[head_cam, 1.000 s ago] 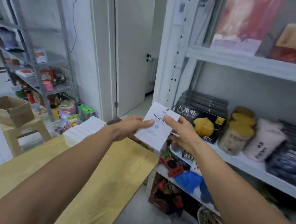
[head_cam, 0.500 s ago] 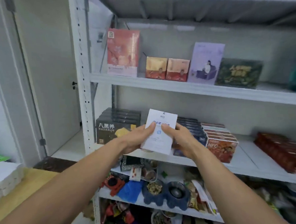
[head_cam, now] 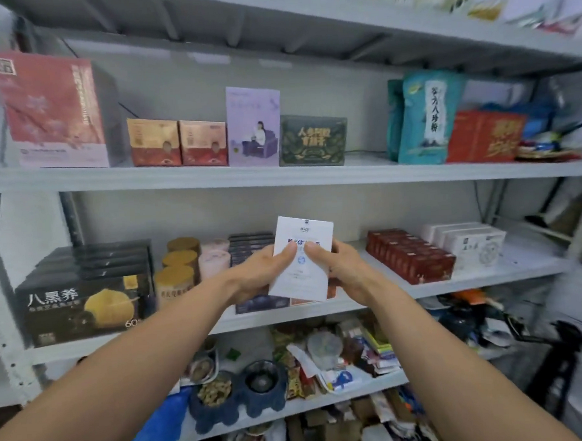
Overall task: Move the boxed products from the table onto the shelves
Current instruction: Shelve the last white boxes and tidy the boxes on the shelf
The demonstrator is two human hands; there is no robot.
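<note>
While I face the shelving, both of my hands hold one slim white box (head_cam: pixel 302 263) upright in the air, just in front of the middle shelf (head_cam: pixel 495 277) and its stack of dark blue boxes (head_cam: pixel 250 247). My left hand (head_cam: pixel 260 277) grips the box's left edge and my right hand (head_cam: pixel 346 268) grips the right edge. Each thumb presses the printed front, and the other fingers curl round behind, out of sight. Further right on the same shelf sits a row of red boxes (head_cam: pixel 409 256), then a group of white boxes (head_cam: pixel 469 241) that look similar to mine. I judge the bare shelf beside those to be the best spot. I should carry the box level past the red row without brushing it, set its base down flat, then loosen both grips.
</note>
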